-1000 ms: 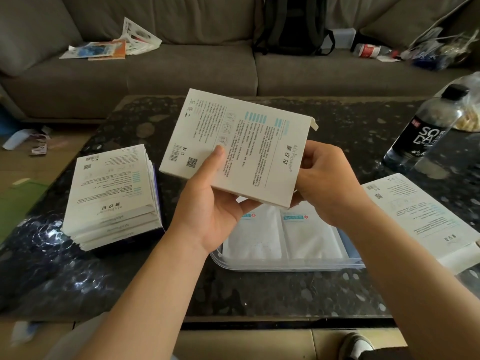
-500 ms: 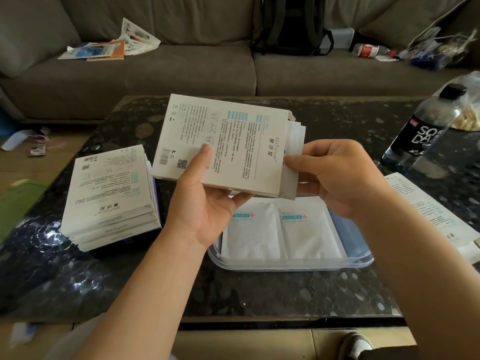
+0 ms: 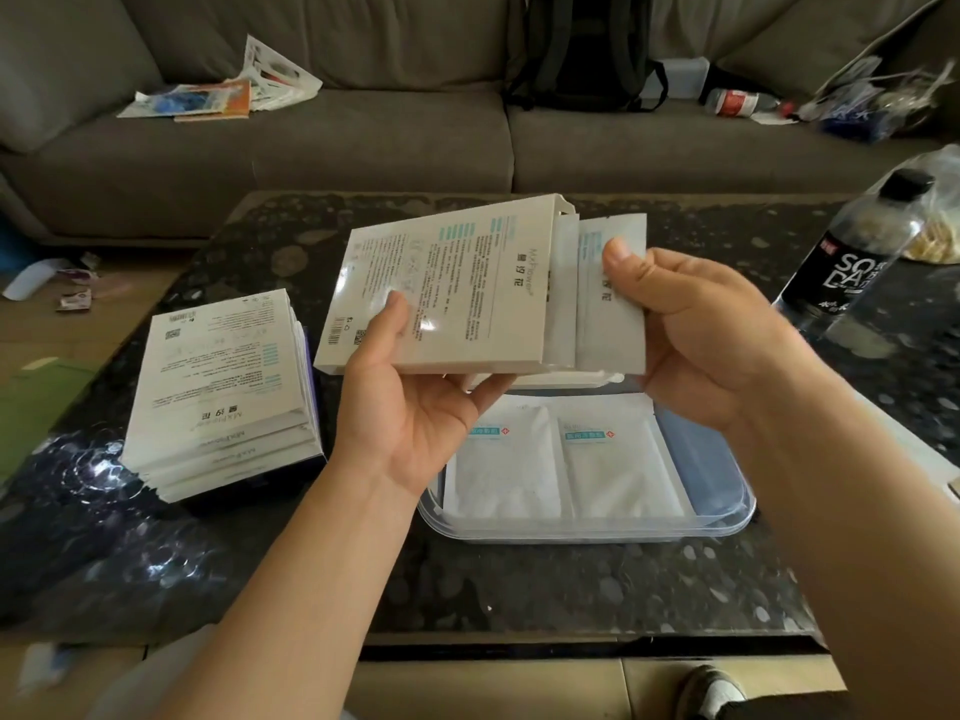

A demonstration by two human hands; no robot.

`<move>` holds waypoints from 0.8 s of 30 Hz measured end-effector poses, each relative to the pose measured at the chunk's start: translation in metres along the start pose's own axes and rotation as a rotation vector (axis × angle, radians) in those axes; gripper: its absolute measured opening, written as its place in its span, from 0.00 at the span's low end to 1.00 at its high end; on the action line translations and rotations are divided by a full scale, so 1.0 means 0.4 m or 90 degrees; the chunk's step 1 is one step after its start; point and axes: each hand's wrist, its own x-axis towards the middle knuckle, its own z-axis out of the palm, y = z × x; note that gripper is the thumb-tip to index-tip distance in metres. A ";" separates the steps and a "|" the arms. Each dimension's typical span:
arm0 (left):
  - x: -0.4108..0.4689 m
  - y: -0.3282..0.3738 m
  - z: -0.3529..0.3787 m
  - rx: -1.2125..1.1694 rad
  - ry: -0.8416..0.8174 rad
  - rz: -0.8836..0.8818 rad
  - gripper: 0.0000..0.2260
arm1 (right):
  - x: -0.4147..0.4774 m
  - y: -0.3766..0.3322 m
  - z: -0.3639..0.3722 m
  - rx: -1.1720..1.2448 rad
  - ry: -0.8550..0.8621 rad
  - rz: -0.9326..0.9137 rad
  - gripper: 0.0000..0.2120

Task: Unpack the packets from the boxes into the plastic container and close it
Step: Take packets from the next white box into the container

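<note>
My left hand (image 3: 415, 407) grips a flat white box (image 3: 457, 288) from below, thumb on its printed face, above the clear plastic container (image 3: 587, 532). The box's right end is open and white packets (image 3: 610, 298) stick out of it. My right hand (image 3: 696, 330) pinches those packets, thumb on top. Two white packets (image 3: 561, 465) lie side by side in the container on the dark table (image 3: 519, 589). A stack of several more white boxes (image 3: 223, 387) sits to the left.
A soda bottle (image 3: 852, 257) stands at the table's right, with a bag behind it. A grey sofa (image 3: 363, 132) behind holds papers (image 3: 223, 90), a black backpack (image 3: 587, 49) and clutter. Crinkled plastic wrap (image 3: 93, 527) lies at the left front. My shoe (image 3: 711, 693) shows below.
The box's right flap was opened and my right hand has drawn the packets partway out to the right. The box has sunk slightly lower in my left hand.
</note>
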 end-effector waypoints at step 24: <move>0.005 0.038 -0.013 0.006 0.005 0.064 0.15 | -0.041 -0.094 -0.089 0.007 0.205 0.001 0.10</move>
